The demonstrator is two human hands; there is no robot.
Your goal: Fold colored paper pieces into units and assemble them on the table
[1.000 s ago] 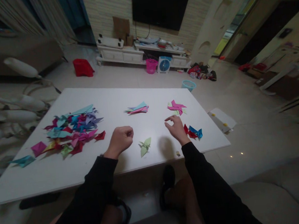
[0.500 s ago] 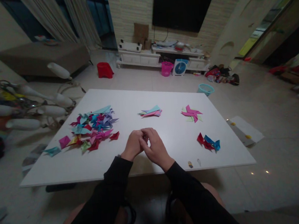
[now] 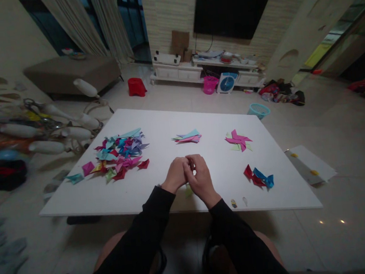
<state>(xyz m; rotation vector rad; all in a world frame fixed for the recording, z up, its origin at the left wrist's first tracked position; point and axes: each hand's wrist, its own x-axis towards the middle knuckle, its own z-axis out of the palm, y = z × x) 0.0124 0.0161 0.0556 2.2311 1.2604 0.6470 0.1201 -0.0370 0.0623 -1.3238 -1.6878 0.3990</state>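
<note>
My left hand (image 3: 176, 173) and my right hand (image 3: 200, 178) meet over the front middle of the white table (image 3: 143, 196), fingers curled together. A bit of yellow-green paper (image 3: 188, 191) shows below them between the wrists, seemingly held in the fingers, which hide most of it. Beyond the hands lies a flat bundle of folded paper strips (image 3: 187, 137), blue, pink and green. To the right are a pink and pale green paper pinwheel (image 3: 239, 140) and red and blue folded paper pieces (image 3: 259, 177). A large heap of colourful origami (image 3: 120, 153) covers the left side.
Two small stickers (image 3: 234, 203) mark the table's front edge. Lamp arms with white shades (image 3: 47, 147) stand close at the left. A turquoise basket (image 3: 259, 110) is on the floor past the far right corner; a red stool (image 3: 137, 87) is beyond the table.
The view has shifted slightly left, so everything appears further right. My hands stay joined, and the yellow-green paper has come into sight beneath them.
</note>
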